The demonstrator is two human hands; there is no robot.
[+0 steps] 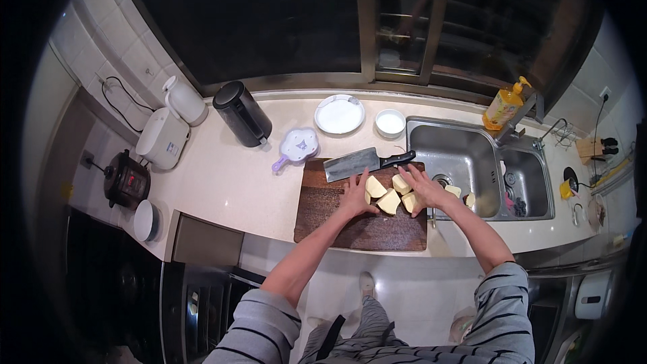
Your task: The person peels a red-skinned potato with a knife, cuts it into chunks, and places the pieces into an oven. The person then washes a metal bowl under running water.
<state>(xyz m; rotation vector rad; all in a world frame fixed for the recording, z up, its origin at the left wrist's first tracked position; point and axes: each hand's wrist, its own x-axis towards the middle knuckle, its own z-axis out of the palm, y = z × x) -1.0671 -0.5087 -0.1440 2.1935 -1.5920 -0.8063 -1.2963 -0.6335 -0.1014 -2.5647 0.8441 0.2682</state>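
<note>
Several peeled, pale yellow chunks of a root vegetable or fruit [388, 201] lie in a cluster on a dark wooden cutting board [343, 230]. My left hand [356, 196] is at the cluster's left side, fingers spread, partly covering one chunk. From the right, my right hand [425, 189] reaches over the chunks with its fingers apart and touches the outer ones. Neither hand clearly grips a piece. Beyond my hands, a cleaver [352, 164] lies across the board's far edge, its black handle towards the sink. The undersides of my fingers are hidden.
Right of the board is a double steel sink [460, 146] with pale scraps at its near edge. Behind the board stand a white plate [339, 115], a white bowl [390, 123] and a purple-handled dish [298, 145]. A black kettle [242, 114] is farther left; a soap bottle [503, 106] stands behind the sink.
</note>
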